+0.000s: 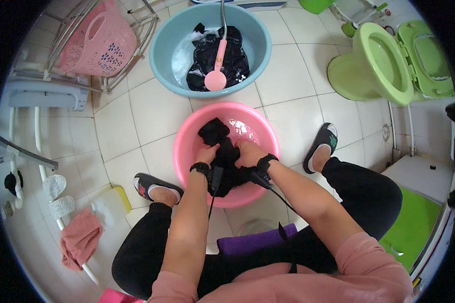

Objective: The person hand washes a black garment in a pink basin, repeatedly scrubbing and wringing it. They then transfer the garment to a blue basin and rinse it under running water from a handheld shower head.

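Observation:
A wet black garment lies bunched in a pink basin with some water at its far right side. My left hand has its fingers closed on the cloth at the left. From the right, my right hand grips the same garment, its fingers curled into a fold. Part of the cloth rests on the basin's bottom, and the fingertips of both hands are partly hidden by it. Both wrists wear black straps with small dark devices and cords.
Beyond stands a blue basin with dark clothes, suds and a pink shower head. A green toilet is at the far right, a pink laundry basket on a rack at the far left. A yellow-capped jug stands near my left slipper.

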`<state>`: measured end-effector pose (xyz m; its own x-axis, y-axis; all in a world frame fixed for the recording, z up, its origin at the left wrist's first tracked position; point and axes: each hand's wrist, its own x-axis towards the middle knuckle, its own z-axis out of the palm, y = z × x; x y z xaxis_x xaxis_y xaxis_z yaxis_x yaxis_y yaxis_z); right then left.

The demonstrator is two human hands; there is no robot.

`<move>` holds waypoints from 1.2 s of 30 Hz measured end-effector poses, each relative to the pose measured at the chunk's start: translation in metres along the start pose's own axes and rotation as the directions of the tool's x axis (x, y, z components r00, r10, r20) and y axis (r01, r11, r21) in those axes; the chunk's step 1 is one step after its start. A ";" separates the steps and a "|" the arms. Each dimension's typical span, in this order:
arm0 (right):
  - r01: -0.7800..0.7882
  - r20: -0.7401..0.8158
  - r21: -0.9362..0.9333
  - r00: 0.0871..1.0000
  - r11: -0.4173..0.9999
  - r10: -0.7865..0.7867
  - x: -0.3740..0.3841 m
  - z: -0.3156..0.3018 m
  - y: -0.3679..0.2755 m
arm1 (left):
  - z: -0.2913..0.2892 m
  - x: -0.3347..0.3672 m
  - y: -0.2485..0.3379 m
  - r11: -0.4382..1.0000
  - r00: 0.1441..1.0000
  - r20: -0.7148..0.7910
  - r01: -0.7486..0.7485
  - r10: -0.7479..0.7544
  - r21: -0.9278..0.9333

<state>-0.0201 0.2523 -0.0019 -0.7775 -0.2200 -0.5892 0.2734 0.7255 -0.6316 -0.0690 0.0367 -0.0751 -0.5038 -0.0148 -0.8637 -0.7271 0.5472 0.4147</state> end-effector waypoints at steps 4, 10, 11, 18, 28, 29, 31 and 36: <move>0.074 -0.052 0.116 0.996 0.991 -0.068 -0.034 -0.025 -0.015 | -0.012 -0.031 0.025 0.999 0.996 0.069 -0.048 0.049 -0.012; 0.296 -0.213 0.331 0.948 0.896 -0.235 -0.067 -0.070 -0.056 | -0.058 -0.126 0.062 0.917 0.975 0.075 -0.168 0.208 -0.363; 0.328 -0.228 0.324 0.937 0.887 -0.264 -0.072 -0.079 -0.063 | -0.067 -0.144 0.071 0.912 0.973 0.055 -0.190 0.225 -0.363; 0.306 -0.206 0.414 0.949 0.857 -0.239 -0.109 -0.119 -0.085 | -0.091 -0.209 0.097 0.881 0.892 -0.047 -0.451 0.450 -0.143; 0.121 -0.313 -0.222 0.931 0.967 -0.188 -0.090 -0.021 -0.020 | -0.013 -0.115 -0.009 0.897 0.835 -0.335 -0.373 0.436 0.237; 0.101 -0.354 -0.274 0.914 0.956 -0.198 -0.086 -0.015 -0.014 | -0.008 -0.110 -0.014 0.926 0.876 -0.311 -0.374 0.368 0.042; 0.019 -0.406 -0.359 0.897 0.933 -0.174 -0.083 0.003 -0.010 | 0.010 -0.110 -0.019 0.747 0.723 -0.301 -0.431 0.622 0.506; 0.017 -0.094 -0.530 0.993 0.848 -0.078 -0.071 0.024 -0.015 | 0.035 -0.115 0.002 0.540 0.922 0.070 -0.283 0.381 0.793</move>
<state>0.0446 0.2413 0.0374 -0.8461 -0.2139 -0.4882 -0.0814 0.9570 -0.2783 0.0037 0.0687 0.0149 -0.7086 0.2531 -0.6587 0.1199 0.9631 0.2412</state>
